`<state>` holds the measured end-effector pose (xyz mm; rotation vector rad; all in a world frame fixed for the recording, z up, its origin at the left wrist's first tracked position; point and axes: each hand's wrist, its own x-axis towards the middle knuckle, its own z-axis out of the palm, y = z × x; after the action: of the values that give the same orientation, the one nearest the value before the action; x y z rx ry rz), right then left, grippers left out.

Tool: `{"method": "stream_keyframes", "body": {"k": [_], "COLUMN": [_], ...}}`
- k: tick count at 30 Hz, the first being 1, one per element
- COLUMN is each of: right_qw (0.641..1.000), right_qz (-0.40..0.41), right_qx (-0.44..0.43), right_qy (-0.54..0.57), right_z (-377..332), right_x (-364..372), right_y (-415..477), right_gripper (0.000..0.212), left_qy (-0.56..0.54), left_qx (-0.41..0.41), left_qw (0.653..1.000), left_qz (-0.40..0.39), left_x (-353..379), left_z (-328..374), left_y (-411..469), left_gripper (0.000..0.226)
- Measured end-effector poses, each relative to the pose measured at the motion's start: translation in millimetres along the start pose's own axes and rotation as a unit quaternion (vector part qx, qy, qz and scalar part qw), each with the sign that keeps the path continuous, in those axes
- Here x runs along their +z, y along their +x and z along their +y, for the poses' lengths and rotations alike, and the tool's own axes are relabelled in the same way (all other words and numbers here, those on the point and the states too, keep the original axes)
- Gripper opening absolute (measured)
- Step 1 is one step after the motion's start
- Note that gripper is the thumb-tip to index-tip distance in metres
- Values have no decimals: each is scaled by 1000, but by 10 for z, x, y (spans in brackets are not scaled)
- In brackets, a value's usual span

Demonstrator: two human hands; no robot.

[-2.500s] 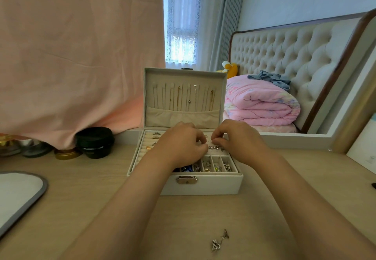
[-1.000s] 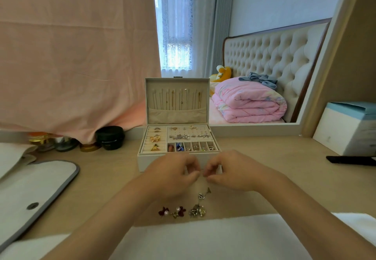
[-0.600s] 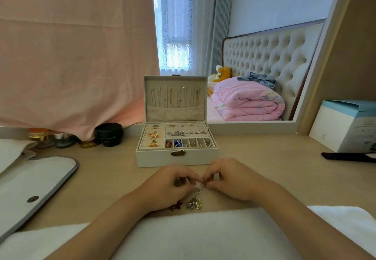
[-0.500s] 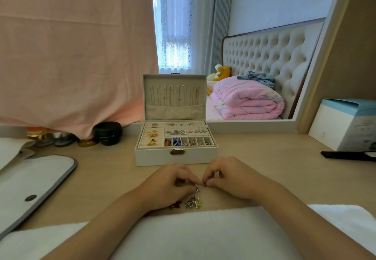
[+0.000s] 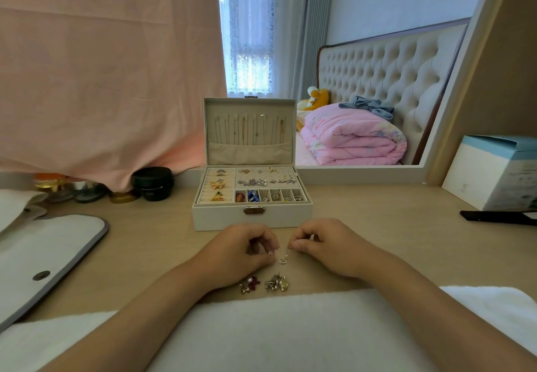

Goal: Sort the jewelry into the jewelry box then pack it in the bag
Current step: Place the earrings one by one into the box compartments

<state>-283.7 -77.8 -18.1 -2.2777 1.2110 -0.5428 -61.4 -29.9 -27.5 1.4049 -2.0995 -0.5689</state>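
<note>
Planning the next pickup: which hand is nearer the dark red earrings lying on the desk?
Left. The left hand sits just behind the dark red earrings, almost over them; the right hand is off to their right, past the silver cluster.

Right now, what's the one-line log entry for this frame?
left hand: fingers curled, contents unclear | right hand: pinches silver earring | jewelry box: open | loose jewelry: on desk | bag: flat, left

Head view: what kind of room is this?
Most likely a bedroom, at a dressing table: a tufted headboard and a folded pink quilt show behind, and an open jewelry box sits on the wooden table.
</note>
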Motion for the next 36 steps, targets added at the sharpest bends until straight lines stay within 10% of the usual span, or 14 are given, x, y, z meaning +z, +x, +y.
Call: {"method": "stream_keyframes", "body": {"k": [21, 36], "right_qw": [977, 997], "right_qz": [53, 11], "right_qx": [-32, 5], "right_qy": [206, 70], "right_z": [-180, -196], "right_x": [116, 135], "right_y": [116, 40], "right_gripper": [18, 10], "left_qy": [-95, -190], "left_qx": [-43, -116], "left_qw": [992, 974], "left_qz": [66, 48], "left_x": [53, -51], "left_z": [8, 66], "left_y": [149, 110], "left_gripper": [11, 13]}}
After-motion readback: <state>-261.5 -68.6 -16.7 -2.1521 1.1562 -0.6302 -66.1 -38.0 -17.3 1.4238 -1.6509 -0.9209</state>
